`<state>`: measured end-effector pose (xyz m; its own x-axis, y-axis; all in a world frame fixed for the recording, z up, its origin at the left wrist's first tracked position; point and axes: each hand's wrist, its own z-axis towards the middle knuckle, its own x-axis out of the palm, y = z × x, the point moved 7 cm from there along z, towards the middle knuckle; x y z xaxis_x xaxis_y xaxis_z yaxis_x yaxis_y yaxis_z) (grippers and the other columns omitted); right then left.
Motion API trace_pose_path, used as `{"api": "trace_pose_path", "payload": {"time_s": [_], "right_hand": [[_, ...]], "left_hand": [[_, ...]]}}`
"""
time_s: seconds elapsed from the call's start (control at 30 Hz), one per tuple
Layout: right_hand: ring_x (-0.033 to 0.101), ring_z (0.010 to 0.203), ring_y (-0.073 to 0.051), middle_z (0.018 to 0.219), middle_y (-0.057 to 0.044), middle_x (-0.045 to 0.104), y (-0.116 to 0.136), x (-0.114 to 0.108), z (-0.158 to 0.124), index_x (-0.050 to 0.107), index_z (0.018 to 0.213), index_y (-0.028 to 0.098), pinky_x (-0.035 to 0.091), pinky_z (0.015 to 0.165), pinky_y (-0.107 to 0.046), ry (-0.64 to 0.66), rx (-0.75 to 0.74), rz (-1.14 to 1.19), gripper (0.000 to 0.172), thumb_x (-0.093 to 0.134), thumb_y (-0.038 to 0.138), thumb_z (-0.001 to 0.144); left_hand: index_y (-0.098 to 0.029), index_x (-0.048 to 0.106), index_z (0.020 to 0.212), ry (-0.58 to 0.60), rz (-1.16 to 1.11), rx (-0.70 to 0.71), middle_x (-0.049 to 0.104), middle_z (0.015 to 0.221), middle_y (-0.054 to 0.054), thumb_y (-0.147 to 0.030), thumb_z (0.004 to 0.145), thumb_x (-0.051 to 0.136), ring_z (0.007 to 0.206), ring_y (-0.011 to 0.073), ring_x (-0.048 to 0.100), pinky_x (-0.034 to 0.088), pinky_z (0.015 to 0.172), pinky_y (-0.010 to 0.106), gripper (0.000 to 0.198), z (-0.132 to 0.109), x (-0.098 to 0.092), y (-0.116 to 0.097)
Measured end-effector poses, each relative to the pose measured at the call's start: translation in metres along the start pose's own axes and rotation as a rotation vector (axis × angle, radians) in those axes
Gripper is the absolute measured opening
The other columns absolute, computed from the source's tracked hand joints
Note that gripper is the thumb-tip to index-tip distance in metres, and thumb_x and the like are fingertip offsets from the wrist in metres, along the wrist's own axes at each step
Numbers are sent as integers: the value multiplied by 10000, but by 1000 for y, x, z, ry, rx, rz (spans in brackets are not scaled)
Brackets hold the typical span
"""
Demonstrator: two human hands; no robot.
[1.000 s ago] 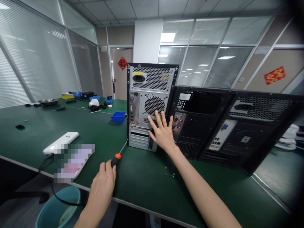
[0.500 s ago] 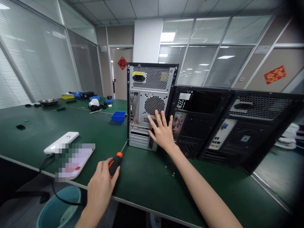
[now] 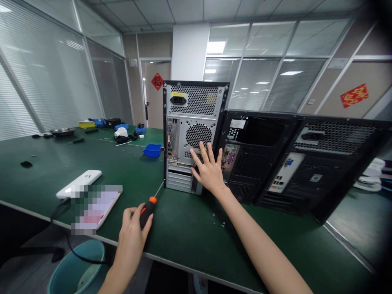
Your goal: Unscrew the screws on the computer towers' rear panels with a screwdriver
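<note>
Lower left of the frame: a white device (image 3: 80, 182) lies flat on the green surface (image 3: 45, 163), clear of the working area. At lower centre, my left hand (image 3: 131, 233) is closed around the screwdriver (image 3: 148, 207). It grips the black handle, and the shaft is angled up toward the bottom left corner of the silver computer case (image 3: 196, 102). This case stands upright at centre with its rear panel facing me, so the ports and fan grille are accessible. My right hand (image 3: 210, 171) is open, fingers spread, palm flat against that panel, which I judge braces the case. Small screws (image 3: 221, 223) lie loose below my right wrist. Two black cases (image 3: 306, 163) lean at right.
</note>
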<state>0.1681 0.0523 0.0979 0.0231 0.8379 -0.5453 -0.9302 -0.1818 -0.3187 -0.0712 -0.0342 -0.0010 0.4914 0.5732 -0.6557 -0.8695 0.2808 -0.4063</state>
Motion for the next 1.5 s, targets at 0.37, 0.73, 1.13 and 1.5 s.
{"api": "trace_pose_path", "payload": {"time_s": [0.37, 0.73, 1.13, 1.5], "right_hand": [[65, 1455, -335, 1573, -133, 151, 0, 0, -1, 139, 1492, 253, 32, 1109, -653, 2, 0, 3, 683, 443, 396, 898], [77, 1453, -339, 1575, -132, 142, 0, 0, -1, 121, 1495, 254, 31, 1109, -653, 8, 1, -1, 693, 445, 392, 897], [90, 1452, -341, 1574, -129, 143, -1, -2, 0, 123, 1495, 258, 23, 1109, -653, 20, 6, 14, 704, 460, 386, 889], [81, 1453, -337, 1574, -132, 146, 0, -2, 0, 138, 1493, 256, 25, 1112, -650, 18, 1, 12, 695, 458, 387, 890]], "left_hand": [[-152, 531, 1184, 37, -59, 39, 562, 1058, 112, -411, 925, 376, 970, 241, 627, 538, 849, 387, 398, -3, 10, 4], [-179, 481, 1186, 96, 26, 92, 662, 1037, 107, -363, 941, 352, 898, 220, 691, 562, 725, 328, 332, -3, 14, 2], [-172, 545, 1147, 87, 39, 48, 669, 954, 86, -417, 954, 293, 800, 217, 694, 540, 641, 315, 401, 3, 6, -8], [-177, 558, 1153, 69, 26, 51, 659, 968, 83, -392, 942, 334, 824, 215, 681, 527, 658, 306, 376, 4, 5, -7]]}}
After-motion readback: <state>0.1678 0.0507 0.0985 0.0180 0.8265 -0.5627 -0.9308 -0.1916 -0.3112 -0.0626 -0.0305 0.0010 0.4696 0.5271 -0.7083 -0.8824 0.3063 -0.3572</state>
